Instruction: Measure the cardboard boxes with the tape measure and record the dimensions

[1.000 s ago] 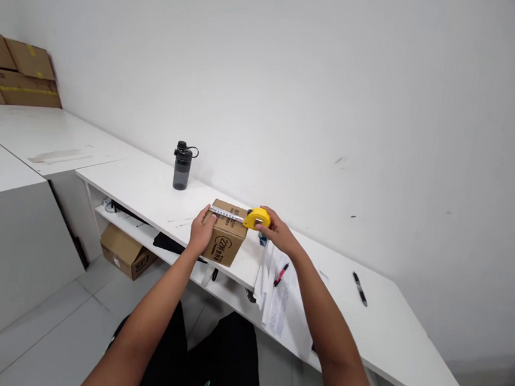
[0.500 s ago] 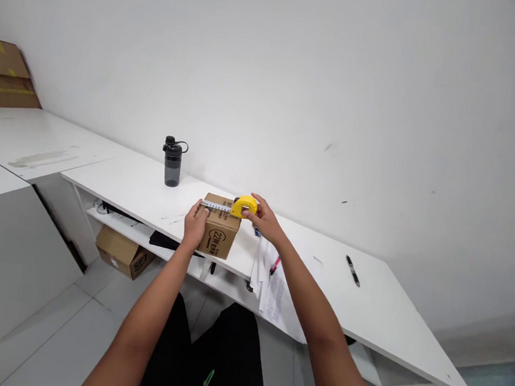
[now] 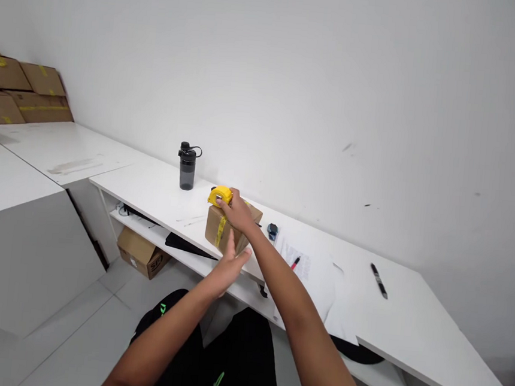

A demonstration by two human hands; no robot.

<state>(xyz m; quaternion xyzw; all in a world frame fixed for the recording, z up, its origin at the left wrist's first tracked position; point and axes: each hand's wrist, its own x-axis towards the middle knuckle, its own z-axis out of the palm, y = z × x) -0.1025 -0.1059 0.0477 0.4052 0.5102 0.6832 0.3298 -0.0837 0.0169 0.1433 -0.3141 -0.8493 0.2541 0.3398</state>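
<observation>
A small cardboard box (image 3: 213,225) with a strip of yellow tape down its front sits at the table's near edge. Over its top, my right hand (image 3: 238,212) grips a yellow tape measure (image 3: 220,196); no drawn-out blade shows. My left hand (image 3: 228,270) is in front of the box at its lower right, thumb and fingers apart and holding nothing. Whether its fingertips touch the box I cannot tell. My right hand and forearm cover part of the box's top and right side.
A dark water bottle (image 3: 187,169) stands behind the box, to the left. To the right are a watch (image 3: 273,231), paper sheets (image 3: 321,289), a red pen (image 3: 295,263) and a black pen (image 3: 379,281). An SF carton (image 3: 139,252) lies below the shelf. Boxes (image 3: 46,81) are stacked far left.
The measuring blade no longer lies across the box. A taped side of the box now faces me instead of the printed one. My left hand has let go and moved lower right; the view has shifted.
</observation>
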